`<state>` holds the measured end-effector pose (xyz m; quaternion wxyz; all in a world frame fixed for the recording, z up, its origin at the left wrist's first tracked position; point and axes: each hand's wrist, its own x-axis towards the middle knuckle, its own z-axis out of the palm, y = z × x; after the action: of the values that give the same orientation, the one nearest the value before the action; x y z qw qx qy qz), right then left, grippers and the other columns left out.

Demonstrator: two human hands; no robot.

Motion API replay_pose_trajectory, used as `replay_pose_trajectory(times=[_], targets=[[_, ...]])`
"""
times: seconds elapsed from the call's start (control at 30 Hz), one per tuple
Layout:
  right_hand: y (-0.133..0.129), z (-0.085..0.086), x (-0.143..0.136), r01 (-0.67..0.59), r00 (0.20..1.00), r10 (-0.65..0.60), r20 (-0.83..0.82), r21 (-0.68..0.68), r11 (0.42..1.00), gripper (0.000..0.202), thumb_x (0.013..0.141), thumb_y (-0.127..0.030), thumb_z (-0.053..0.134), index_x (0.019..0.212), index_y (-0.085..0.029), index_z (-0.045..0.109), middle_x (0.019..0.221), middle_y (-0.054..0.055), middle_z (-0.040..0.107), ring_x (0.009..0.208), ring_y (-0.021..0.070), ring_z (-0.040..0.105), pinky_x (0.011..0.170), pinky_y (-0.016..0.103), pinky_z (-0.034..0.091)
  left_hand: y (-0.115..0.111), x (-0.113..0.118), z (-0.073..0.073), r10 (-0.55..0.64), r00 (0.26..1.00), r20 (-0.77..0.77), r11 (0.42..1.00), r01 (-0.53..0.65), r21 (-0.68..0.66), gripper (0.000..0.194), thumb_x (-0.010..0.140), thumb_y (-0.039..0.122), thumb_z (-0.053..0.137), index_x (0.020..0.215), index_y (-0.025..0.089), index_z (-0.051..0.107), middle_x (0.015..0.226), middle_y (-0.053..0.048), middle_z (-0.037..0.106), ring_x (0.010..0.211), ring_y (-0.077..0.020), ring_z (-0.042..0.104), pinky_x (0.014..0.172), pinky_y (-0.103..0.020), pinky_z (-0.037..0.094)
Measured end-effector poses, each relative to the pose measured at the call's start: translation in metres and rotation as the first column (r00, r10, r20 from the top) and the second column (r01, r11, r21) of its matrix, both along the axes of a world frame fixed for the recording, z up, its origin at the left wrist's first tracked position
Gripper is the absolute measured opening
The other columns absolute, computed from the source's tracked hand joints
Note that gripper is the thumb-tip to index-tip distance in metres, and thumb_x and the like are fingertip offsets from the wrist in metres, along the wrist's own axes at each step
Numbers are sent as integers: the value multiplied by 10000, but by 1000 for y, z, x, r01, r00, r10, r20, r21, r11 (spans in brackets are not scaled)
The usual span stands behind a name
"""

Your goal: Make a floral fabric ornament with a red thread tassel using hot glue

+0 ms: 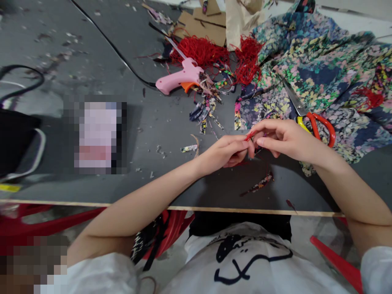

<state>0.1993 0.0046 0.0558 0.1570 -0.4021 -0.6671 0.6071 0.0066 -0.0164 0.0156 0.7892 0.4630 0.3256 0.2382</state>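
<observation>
Near the table's front, my left hand (229, 150) is closed, its fingertips pinching a small piece of red thread (250, 135). My right hand (283, 139) is right beside it, fingers curled round the same small piece, whose lower part is hidden between the hands. Red-and-yellow-handled scissors (315, 124) lie on a floral cloth (318, 73) just beyond my right wrist. A pink glue gun (180, 77) rests on its side behind my left hand, beside tangled red thread (199, 51) and floral scraps (211, 110).
A black bag (18, 141) is at the left edge, near a pixelated rectangular object (97, 136). A black cord (113, 45) runs to the glue gun. Cardboard (203, 26) lies at the back. A cloth strip (259, 183) is near the table's front edge (214, 210).
</observation>
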Motion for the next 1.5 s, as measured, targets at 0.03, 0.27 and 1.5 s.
replay_pose_trajectory(times=[0.03,0.27,1.5], targets=[[0,0,-1,-1,1000,1,-6,-1,1000,154,855,-221,542,978,-158,610,719,-8,596,572,70,506,435,161,422,0,0,0,0,1000,3,1000,0,-16,243,859,315,467,720,135,554,465,75,370,367,-43,314,371,-171,253],[-3,-3,-5,57,998,-59,22,58,997,71,847,-221,538,818,-170,578,602,-38,552,488,65,474,436,185,385,1,0,-2,-30,999,-28,999,30,23,268,833,323,493,701,110,587,496,60,356,428,-44,304,411,-183,220],[-3,-5,-5,186,982,-186,-34,-3,983,111,845,-192,518,738,-193,488,579,-50,556,426,53,467,411,195,338,0,0,5,-39,998,-51,999,41,36,317,867,410,493,737,127,548,503,65,341,443,-49,272,419,-179,213]])
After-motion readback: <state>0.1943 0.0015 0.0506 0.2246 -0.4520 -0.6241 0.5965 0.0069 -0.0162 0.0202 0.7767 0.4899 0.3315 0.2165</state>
